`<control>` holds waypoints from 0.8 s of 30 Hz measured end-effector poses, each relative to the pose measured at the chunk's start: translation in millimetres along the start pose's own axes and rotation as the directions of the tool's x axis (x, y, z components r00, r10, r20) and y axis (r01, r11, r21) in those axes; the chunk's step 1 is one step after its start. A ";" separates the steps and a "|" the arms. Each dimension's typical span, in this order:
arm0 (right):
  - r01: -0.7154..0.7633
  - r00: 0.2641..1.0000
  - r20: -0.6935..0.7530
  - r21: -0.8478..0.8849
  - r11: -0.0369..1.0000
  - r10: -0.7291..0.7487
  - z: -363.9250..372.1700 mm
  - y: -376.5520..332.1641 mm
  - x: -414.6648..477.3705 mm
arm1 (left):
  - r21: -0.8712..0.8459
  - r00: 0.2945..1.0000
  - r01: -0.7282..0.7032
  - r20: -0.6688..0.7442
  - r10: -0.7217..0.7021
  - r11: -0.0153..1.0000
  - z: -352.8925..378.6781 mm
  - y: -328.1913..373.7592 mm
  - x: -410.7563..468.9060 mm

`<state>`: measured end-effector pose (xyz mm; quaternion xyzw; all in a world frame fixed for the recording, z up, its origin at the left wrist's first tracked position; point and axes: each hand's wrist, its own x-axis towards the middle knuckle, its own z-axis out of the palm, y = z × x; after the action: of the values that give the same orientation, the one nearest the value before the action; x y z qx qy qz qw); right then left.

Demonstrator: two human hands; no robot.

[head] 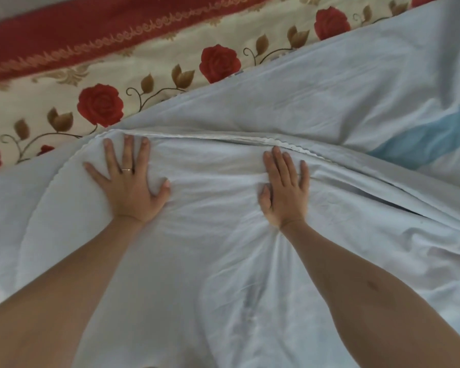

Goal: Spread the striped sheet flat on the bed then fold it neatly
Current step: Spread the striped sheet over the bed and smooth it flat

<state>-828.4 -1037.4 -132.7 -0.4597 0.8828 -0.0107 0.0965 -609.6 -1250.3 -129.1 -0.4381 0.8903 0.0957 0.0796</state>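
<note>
- Striped sheet lies over the rose bedspread. It is pale and creased and fills the near and right parts of the view. One blue stripe shows at the right.
- The top layer looks doubled over. A scalloped hem runs left to right just past the fingertips and rests on another layer of the same cloth. Judgement: a fold is being pressed flat.
- Left hand is flat, palm down on the sheet just short of the hem. Fingers are straight and spread and grip nothing. Ring on one finger.
- Right hand is also flat, palm pressing the cloth, fingers straight and close together. Fingertips are at or just beside the hem, and it holds nothing.
- The hands are apart with a band of wrinkled cloth between them. Creases fan out from under the right wrist toward the near edge.
- To do this well, probably sweep both palms outward along the hem, away from each other. That pushes slack to the sides, not into the middle.
- Match the hem to the edge beneath before pressing down. At the right the layers gape and a dark gap shows, so that side likely needs a tug straight.
- Use light, even pressure, since a hard drag could bunch the lower layer.
- The far right corner is out of view, so I cannot tell whether the edges meet there.
</note>
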 end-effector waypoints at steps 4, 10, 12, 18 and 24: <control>-0.012 0.999 0.045 0.008 1.000 0.011 -8.4 -1.1 0.6 | -0.012 0.998 0.021 0.066 -0.020 1.000 -10.4 4.8 -0.9; -0.010 0.999 0.038 0.034 0.999 0.009 -7.3 1.1 2.3 | -0.044 0.997 0.052 0.053 -0.050 0.998 -11.0 8.8 -3.9; -0.004 0.999 0.043 0.048 0.999 0.002 -5.6 1.1 3.6 | -0.152 0.999 0.017 -0.026 -0.021 0.988 -19.3 20.6 -6.8; -0.028 0.996 0.083 0.088 0.996 0.021 -12.6 2.1 1.6 | -0.291 0.957 -0.287 -0.049 0.285 0.913 -48.0 106.0 38.9; -0.042 0.995 0.097 0.129 0.991 0.029 -12.8 3.0 -0.2 | -0.127 0.975 0.006 0.221 0.022 0.992 -33.9 135.7 64.5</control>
<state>-833.0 -1036.4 -120.5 -0.4366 0.8826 -0.0449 0.1684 -758.4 -1226.6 -97.1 -0.4254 0.8696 0.2007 0.1502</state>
